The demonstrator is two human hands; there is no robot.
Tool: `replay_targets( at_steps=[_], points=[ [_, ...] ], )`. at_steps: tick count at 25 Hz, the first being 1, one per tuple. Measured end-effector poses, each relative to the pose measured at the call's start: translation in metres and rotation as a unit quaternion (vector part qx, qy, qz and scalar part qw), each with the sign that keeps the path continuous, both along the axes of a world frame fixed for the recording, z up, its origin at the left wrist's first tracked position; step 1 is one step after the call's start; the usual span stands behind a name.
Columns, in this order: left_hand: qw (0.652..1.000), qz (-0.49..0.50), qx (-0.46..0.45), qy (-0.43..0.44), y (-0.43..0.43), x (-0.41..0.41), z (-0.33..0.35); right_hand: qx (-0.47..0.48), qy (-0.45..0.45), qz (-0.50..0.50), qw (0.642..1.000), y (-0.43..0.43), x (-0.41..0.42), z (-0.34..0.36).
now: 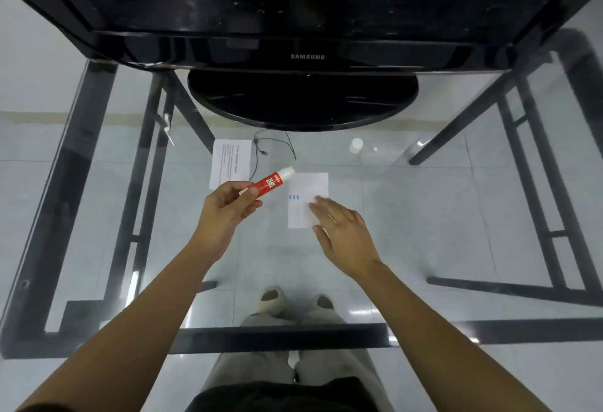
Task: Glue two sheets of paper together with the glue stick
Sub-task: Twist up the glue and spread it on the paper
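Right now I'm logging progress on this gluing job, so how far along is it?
Early. Done: the glue stick is uncapped, and its white cap stands apart on the glass table. In hand: the left hand aims the stick's tip at one sheet, which the right hand pins flat. Left: spreading glue, then pressing on the second sheet, lying separate to the left.

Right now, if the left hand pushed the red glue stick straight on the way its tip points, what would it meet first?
Probably the near white paper sheet under the right hand: the red glue stick in the left hand ends at that sheet's far-left corner, though its height above the glass is unclear.
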State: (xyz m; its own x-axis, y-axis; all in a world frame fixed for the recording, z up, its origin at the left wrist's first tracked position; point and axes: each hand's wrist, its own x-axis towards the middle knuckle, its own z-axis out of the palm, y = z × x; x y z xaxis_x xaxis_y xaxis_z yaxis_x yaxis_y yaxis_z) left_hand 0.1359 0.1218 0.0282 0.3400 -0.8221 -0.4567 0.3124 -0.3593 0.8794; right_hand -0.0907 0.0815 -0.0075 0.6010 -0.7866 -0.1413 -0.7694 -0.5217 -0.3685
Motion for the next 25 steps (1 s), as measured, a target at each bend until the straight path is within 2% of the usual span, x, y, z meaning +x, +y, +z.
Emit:
replay_targets(
  at_steps=[3, 7, 10, 12, 15, 18, 25],
  points=[
    [1.000, 0.003, -0.011, 0.009, -0.005, 0.001, -0.002, -0.029, -0.032, -0.003, 0.999, -0.011, -0.004, -0.001],
    [0.999, -0.028, -0.028, -0.022, -0.015, -0.002, 0.000, -0.025, 0.006, 0.005, 1.000, -0.031, -0.006, -0.010],
    [0.998, -0.050, -0.025, -0.035, -0.023, -0.009, 0.003, -0.021, 0.001, -0.003, 1.000, -0.036, 0.001, -0.016],
    [0.993, -0.091, -0.028, -0.074, -0.026, -0.012, 0.003, -0.034, 0.000, -0.012, 0.999, -0.035, 0.002, -0.019],
    [0.961, -0.186, -0.038, -0.203, -0.027, -0.014, 0.002, -0.044, -0.006, -0.016, 0.999, -0.034, 0.001, -0.021],
    [0.918, -0.236, -0.065, -0.312, -0.028, -0.015, 0.003, -0.047, -0.010, -0.020, 0.999, -0.036, 0.001, -0.020],
    [0.859, -0.322, -0.103, -0.385, -0.027, -0.018, 0.003, -0.042, -0.027, -0.035, 0.998, -0.039, 0.001, -0.021]
  ],
)
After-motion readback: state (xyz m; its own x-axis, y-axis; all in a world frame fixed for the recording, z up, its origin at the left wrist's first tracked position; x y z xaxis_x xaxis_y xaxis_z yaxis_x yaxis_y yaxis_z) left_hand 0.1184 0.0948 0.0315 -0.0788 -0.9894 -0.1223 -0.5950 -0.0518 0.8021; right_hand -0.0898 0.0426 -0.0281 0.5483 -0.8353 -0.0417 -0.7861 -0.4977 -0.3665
